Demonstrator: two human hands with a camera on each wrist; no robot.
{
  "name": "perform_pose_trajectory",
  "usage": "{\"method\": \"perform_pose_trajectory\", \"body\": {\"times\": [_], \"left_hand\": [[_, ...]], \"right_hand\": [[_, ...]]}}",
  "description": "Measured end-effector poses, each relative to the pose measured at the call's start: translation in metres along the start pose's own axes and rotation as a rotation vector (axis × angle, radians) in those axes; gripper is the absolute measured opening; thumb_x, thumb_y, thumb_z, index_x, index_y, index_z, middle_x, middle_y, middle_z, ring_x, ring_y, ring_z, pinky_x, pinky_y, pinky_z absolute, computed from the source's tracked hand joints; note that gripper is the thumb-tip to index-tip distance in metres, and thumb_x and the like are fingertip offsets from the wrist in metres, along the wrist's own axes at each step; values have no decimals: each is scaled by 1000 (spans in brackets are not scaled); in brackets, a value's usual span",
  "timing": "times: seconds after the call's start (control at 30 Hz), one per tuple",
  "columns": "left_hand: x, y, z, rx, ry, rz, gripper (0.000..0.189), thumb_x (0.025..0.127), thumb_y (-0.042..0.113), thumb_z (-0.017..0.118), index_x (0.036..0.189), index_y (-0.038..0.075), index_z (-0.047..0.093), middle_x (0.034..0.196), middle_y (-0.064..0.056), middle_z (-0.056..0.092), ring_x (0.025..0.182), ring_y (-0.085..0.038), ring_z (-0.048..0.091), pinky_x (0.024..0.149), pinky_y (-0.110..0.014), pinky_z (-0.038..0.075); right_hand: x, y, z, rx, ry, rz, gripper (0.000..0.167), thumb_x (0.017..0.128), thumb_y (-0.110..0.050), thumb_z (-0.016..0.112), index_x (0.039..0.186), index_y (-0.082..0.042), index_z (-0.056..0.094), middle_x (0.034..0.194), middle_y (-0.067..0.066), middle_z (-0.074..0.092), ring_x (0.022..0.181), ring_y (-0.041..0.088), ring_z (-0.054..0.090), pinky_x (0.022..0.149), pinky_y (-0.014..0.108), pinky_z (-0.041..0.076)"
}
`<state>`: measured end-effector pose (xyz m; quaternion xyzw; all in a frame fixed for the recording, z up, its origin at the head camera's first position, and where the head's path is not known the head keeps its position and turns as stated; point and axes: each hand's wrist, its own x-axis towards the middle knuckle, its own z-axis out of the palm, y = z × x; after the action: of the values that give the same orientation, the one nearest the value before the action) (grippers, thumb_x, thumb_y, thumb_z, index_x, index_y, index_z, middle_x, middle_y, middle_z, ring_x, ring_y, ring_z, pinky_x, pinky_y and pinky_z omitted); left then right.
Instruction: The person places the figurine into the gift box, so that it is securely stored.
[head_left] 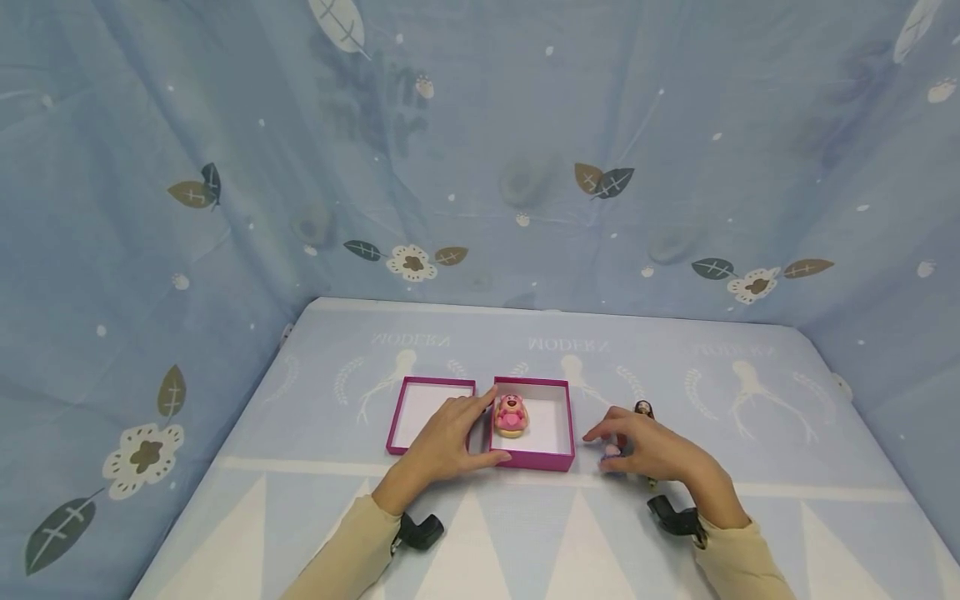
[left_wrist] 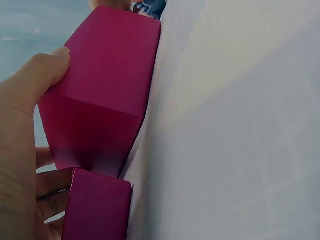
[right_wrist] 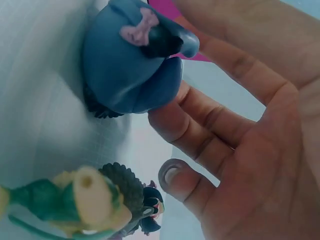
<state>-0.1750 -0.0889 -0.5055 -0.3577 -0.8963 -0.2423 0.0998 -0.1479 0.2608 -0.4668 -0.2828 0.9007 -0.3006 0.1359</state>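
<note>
A magenta open box (head_left: 531,460) with a white inside stands mid-table, a pink bear figurine (head_left: 512,417) at its left inner wall. My left hand (head_left: 444,442) grips this box from the left, the thumb (left_wrist: 57,67) against the front wall and the other fingers partly hidden behind it. Right of the box, my right hand (head_left: 648,446) holds a blue figurine (right_wrist: 125,60) with a pink bow, fingertips at its side, low over the table. Close by my right hand lies a dark-haired figurine in green (right_wrist: 55,205), mostly covered by the hand in the head view.
Left of the box lies its matching magenta lid (head_left: 395,425), white inside up, beside the left fingers. Another small dark figure (right_wrist: 152,207) shows past the green one. Patterned blue cloth (head_left: 480,167) hangs behind the table (head_left: 517,533).
</note>
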Motion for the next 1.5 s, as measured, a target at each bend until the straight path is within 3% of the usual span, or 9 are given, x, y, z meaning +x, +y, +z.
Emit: {"method": "perform_pose_trajectory", "body": {"times": [0.47,0.97,1.33,1.5], "left_hand": [[0,0,0,-5,5,-4,96,78,65,69,152,12,37,129,-4,64,112,-18,59,98,-38,45],[0,1,0,10,-5,-13,97,77,62,72,152,11,37,125,-4,66,110,-18,60,98,-38,46],[0,2,0,14,2,-4,97,78,65,69,151,11,37,125,-5,66,111,-19,60,98,-39,46],[0,3,-1,7,10,0,97,79,66,68,151,10,37,127,-5,65,112,-20,60,98,-40,46]], "right_hand": [[-9,4,-10,41,-61,42,41,81,-27,79,119,-14,70,97,-2,57,80,11,46,67,24,42],[-14,-2,-14,48,-137,74,40,81,-4,73,120,-13,70,99,-2,55,82,11,47,69,23,43],[-9,-7,-8,34,-133,96,38,79,-18,80,117,-16,71,100,-4,55,82,10,45,69,22,40],[-8,-8,-8,5,-128,104,40,79,-20,80,116,-11,70,101,-4,56,84,8,45,71,23,41]]}}
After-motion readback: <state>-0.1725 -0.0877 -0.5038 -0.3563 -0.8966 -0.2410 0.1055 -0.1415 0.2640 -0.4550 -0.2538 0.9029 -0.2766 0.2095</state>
